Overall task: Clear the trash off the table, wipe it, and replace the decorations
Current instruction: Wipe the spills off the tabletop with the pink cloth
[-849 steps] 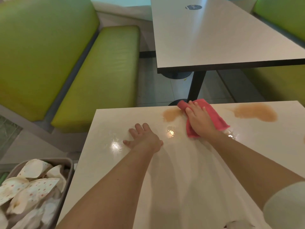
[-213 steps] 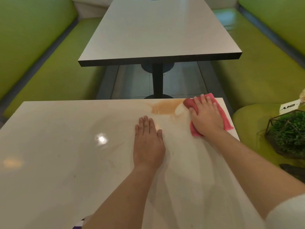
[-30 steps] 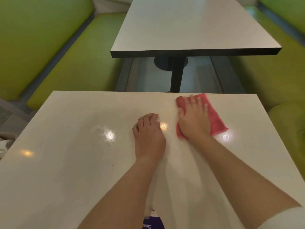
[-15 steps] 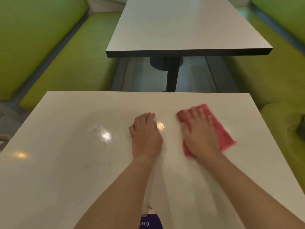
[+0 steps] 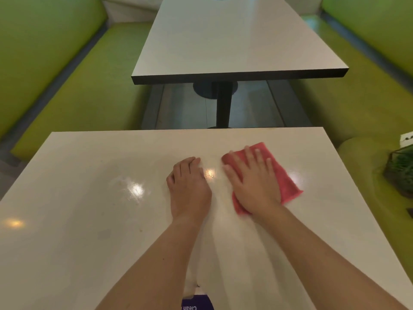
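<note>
Red cloth (image 5: 288, 184) flat on glossy white table (image 5: 78, 220), right of centre, partly under palm.

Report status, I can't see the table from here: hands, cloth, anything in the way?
Right hand flat on red cloth, pressing it to the table. Left hand resting beside it, holding nothing. No trash on the tabletop; potted plant on the right-hand seat.
</note>
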The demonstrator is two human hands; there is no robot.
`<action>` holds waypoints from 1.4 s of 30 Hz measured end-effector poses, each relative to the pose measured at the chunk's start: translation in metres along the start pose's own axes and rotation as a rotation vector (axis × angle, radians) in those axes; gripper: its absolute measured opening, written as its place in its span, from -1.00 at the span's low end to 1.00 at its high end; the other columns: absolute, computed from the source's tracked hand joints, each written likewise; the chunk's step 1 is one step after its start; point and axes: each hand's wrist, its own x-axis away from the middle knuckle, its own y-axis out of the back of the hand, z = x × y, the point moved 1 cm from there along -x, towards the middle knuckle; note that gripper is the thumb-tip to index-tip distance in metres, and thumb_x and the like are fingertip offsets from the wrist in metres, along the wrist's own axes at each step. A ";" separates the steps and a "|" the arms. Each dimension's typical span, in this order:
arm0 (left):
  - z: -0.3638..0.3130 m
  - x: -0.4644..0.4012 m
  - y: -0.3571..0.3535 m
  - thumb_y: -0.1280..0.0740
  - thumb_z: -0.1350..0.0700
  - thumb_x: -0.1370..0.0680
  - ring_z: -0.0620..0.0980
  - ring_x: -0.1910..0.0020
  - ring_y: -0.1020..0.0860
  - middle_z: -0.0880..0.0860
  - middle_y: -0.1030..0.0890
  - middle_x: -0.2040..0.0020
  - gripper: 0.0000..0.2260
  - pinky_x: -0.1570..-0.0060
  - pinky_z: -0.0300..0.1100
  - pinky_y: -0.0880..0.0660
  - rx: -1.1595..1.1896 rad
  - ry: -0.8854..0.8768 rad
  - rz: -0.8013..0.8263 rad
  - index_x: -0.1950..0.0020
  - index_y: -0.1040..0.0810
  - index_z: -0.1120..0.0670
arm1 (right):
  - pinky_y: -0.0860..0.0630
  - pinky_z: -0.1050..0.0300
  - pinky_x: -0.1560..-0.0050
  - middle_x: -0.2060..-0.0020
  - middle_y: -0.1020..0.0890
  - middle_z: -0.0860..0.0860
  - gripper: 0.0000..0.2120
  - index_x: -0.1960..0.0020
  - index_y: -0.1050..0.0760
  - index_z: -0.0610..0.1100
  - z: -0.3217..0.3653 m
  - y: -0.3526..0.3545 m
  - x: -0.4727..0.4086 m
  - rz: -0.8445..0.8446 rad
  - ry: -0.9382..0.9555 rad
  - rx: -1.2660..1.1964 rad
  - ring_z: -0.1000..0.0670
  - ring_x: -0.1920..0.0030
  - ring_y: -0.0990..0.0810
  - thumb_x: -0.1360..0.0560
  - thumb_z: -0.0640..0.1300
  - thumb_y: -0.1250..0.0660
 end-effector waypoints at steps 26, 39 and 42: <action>0.000 -0.001 0.000 -0.02 0.07 -0.62 0.01 -0.29 -0.36 -0.02 -0.48 -0.29 -0.64 -0.22 -0.08 -0.22 0.010 0.004 0.007 -0.33 -0.48 0.03 | -0.31 0.00 -0.08 -0.08 -0.49 -0.03 -0.66 -0.15 -0.51 -0.04 -0.013 0.030 0.026 -0.279 -0.003 -0.070 -0.09 -0.08 -0.37 -0.50 0.15 -0.29; 0.000 0.000 0.001 -0.13 0.12 -0.64 0.02 -0.30 -0.36 -0.01 -0.47 -0.30 -0.70 -0.24 -0.06 -0.24 0.019 0.013 0.024 -0.34 -0.47 0.03 | -0.47 0.00 0.10 0.17 -0.57 0.05 -0.91 0.11 -0.54 -0.08 0.008 0.028 0.026 -0.173 -0.176 -0.292 -0.04 0.05 -0.50 -0.52 -0.08 -0.32; -0.001 -0.001 0.003 -0.03 0.07 -0.63 0.01 -0.30 -0.37 -0.02 -0.48 -0.29 -0.65 -0.24 -0.07 -0.23 0.020 0.019 0.027 -0.34 -0.48 0.02 | -0.49 -0.09 0.11 0.13 -0.54 0.03 -0.91 0.09 -0.45 -0.08 0.015 0.043 0.023 -0.185 -0.168 -0.293 -0.05 0.06 -0.49 -0.57 -0.09 -0.26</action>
